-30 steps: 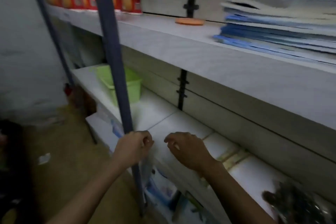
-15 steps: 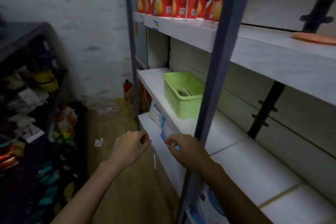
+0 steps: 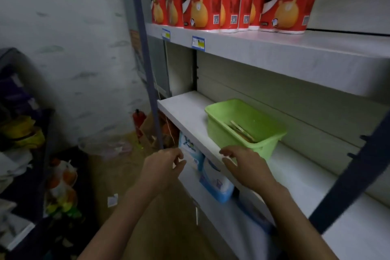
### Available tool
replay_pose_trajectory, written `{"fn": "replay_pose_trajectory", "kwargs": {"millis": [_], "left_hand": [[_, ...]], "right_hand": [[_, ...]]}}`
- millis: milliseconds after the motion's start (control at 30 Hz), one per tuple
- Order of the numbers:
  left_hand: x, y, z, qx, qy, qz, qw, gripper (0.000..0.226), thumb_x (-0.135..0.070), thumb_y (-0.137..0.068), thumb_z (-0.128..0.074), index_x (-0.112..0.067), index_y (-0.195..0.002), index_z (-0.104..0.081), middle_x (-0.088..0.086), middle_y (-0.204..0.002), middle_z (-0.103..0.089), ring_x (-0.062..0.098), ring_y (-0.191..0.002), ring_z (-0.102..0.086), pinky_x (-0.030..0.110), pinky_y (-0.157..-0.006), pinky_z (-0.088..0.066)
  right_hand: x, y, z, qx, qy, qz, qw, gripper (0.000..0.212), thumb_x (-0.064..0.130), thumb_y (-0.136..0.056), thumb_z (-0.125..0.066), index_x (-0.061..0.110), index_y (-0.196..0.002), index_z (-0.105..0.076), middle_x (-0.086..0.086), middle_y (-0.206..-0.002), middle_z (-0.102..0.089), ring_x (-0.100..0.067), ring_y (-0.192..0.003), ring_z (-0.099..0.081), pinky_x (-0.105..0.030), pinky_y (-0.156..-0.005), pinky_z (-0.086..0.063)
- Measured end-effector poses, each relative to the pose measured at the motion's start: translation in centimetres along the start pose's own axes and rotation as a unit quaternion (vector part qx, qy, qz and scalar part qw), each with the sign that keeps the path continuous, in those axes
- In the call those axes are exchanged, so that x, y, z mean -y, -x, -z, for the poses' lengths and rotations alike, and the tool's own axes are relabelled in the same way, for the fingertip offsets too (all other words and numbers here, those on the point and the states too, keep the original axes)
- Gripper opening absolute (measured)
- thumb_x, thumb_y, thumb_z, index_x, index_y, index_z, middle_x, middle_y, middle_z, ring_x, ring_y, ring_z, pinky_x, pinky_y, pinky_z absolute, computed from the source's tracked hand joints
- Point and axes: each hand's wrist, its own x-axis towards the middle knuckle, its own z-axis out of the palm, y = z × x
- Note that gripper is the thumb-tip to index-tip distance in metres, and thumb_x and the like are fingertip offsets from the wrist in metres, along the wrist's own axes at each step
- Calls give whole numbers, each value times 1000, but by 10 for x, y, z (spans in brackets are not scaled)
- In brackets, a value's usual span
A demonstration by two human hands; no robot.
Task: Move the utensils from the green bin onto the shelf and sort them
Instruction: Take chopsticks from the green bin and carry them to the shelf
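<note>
The shelf [image 3: 190,112] carries the bin [image 3: 221,135] near its front edge, with bare board to the bin's left and a longer bare stretch to its right. That is room enough to lay things out in groups. The upper shelf [image 3: 274,55] overhangs the bin, so a reach must go in low, between the left post [image 3: 147,69] and the right post [image 3: 348,175].

The step in hand looks like the first reach, as nothing is out of the bin yet. The right hand [image 3: 247,164] hovers just before the bin's near corner and the left hand [image 3: 160,167] hangs off the shelf edge. Both have fingers loosely curled and hold nothing.

The utensils [image 3: 242,131], pale flat sticks, lie aslant in the bin. The next move likely calls for a lift over the rim and a pinch.
</note>
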Motion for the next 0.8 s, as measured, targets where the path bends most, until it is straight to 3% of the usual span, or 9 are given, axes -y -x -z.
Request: {"fn": "replay_pose_trajectory", "kwargs": {"millis": [200,367,467,800], "left_hand": [[24,-67,-8,-4,28,-52,998,23,-35,-95,-47,-20,-107,-60,-5,-100,-64,10,-86,-57,20,-69,-41],[25,-134,-22,12,67,-94,993,21,-33,-94,-47,-18,-104,-58,-4,-99,-64,14,-92,-59,30,-80,-49],[23,-176,-34,1,90,-129,988,20,-32,-93,-49,-17,-101,-59,-6,-96,-64,11,-86,-55,26,-79,-44],[8,-276,-70,17,143,-274,951,14,-21,-88,-59,-11,-94,-67,3,-84,-69,22,-81,-62,29,-68,-45]], "right_hand": [[-21,-52,6,-59,-9,-77,995,24,30,-92,-51,28,-113,-63,5,-114,-67,-21,-106,-63,-38,-86,-52],[-53,-94,6,-79,2,-154,985,25,25,-93,-49,29,-113,-63,0,-116,-68,-26,-107,-62,-39,-86,-52],[-74,-121,5,-90,11,-191,977,30,18,-94,-45,29,-115,-63,-2,-119,-67,-28,-109,-61,-38,-89,-50],[-121,-168,1,-8,20,-274,961,33,16,-96,-40,22,-123,-57,-8,-126,-62,-27,-114,-58,-37,-94,-48]]}}
